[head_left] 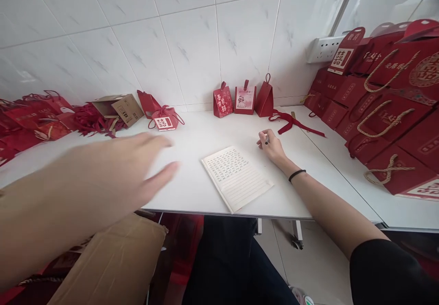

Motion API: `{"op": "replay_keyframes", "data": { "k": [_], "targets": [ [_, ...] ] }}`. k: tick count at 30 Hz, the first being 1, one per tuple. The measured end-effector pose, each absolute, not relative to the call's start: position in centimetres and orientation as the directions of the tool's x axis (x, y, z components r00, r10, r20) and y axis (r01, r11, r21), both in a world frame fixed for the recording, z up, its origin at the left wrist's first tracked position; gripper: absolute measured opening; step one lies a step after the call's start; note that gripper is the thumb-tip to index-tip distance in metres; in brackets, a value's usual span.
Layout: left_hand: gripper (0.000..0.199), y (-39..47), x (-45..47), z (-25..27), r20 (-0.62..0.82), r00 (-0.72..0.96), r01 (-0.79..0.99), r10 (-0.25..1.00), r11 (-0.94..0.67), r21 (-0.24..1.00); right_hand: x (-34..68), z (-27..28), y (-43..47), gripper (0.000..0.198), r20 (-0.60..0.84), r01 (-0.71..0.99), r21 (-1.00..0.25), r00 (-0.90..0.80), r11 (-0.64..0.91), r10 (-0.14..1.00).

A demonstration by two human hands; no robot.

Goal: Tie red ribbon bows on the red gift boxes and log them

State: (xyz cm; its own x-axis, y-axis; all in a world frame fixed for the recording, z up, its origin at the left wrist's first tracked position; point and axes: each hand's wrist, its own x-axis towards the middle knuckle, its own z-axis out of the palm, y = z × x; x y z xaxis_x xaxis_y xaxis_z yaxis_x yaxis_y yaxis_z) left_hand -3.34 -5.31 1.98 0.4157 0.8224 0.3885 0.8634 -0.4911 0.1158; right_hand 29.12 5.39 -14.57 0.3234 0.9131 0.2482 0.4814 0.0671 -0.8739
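A lined notebook (250,188) lies open on the white table, its upper half filled with rows of handwriting. Just right of it, my right hand (270,145) rests on the tabletop with fingers curled around a pen (266,141); only the pen's dark end shows. My left hand (137,170) is raised over the table's left front, smeared by motion. Its thumb and fingers are apart, and nothing shows between them. Beyond it stands a small red gift box (164,121) with a white label and ribbon loops.
Three small red boxes (244,100) stand against the tiled wall, with red ribbon (291,122) beside them. Red gift boxes with rope handles (387,117) are stacked at right. A small cardboard box (125,110) and red bags (37,113) lie at left. A carton (116,254) stands below.
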Motion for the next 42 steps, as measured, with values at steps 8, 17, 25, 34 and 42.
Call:
{"op": "replay_keyframes", "data": {
  "k": [8, 17, 25, 34, 42],
  "targets": [
    [0.016, 7.4, 12.1, -7.0, 0.059, 0.557, 0.819, 0.828, -0.560, 0.123, 29.7, -14.7, 6.1, 0.040, 0.244, 0.278, -0.951, 0.413, 0.134, 0.878],
    [0.021, 9.6, 11.1, -13.7, 0.229, 0.568, 0.662, 0.790, -0.604, 0.443, 28.0, -14.2, 6.3, 0.019, 0.182, 0.207, -0.973, 0.402, 0.105, 0.897],
    [0.013, 9.9, 9.6, -13.6, 0.235, 0.680, 0.525, 0.695, -0.685, 0.504, 24.5, -13.1, 0.5, 0.026, 0.361, 0.266, -0.906, 0.075, 0.330, 0.930],
    [0.009, 10.1, 9.9, -13.7, 0.224, 0.622, 0.577, 0.751, -0.632, 0.516, 23.0, -13.3, 0.6, 0.025, 0.184, 0.274, -0.949, 0.090, 0.153, 0.979],
    [0.011, 10.0, 10.2, -13.7, 0.236, 0.609, 0.604, 0.757, -0.635, 0.481, 22.5, -13.3, -0.2, 0.033, 0.131, 0.394, -0.910, -0.013, 0.126, 0.991]
  ]
}}
